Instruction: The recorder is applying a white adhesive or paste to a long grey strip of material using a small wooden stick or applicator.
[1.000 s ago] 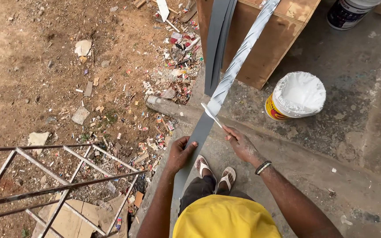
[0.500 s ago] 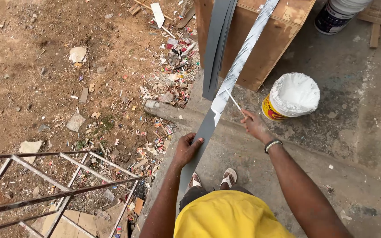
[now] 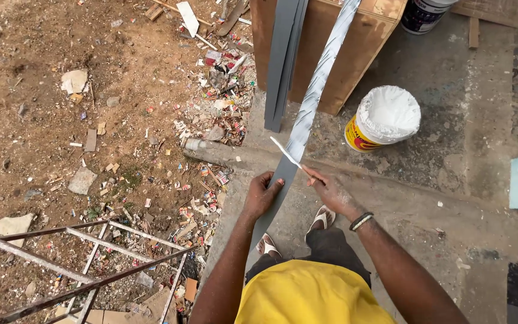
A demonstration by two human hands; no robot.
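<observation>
Leaning up from the person's feet toward a brown wooden box [image 3: 355, 54], a long grey metal strip [image 3: 307, 114] runs diagonally across the concrete floor [image 3: 451, 180], its upper stretch streaked with white paint and its lower end bare grey. The left hand [image 3: 262, 193] lies on the left edge of the strip's lower part, fingers [image 3: 276, 186] curled loosely over that edge and thumb along the side, steadying it. The right hand [image 3: 330, 189] sits just right of the strip with its fingers pinched closed around the thin handle of a small paintbrush [image 3: 287, 153]; the brush angles up and to the left so its white tip rests against the strip where painted and bare metal meet. A dark band circles the right wrist. Near the right hand, on the floor, stands a bucket [image 3: 385, 117] smeared white with a yellow label. A second, unpainted grey strip [image 3: 283, 60] leans against the box just left of the painted one. Left of the concrete edge lie bare dirt and scattered rubble, with a rusty metal frame [image 3: 79, 252] at lower left.
</observation>
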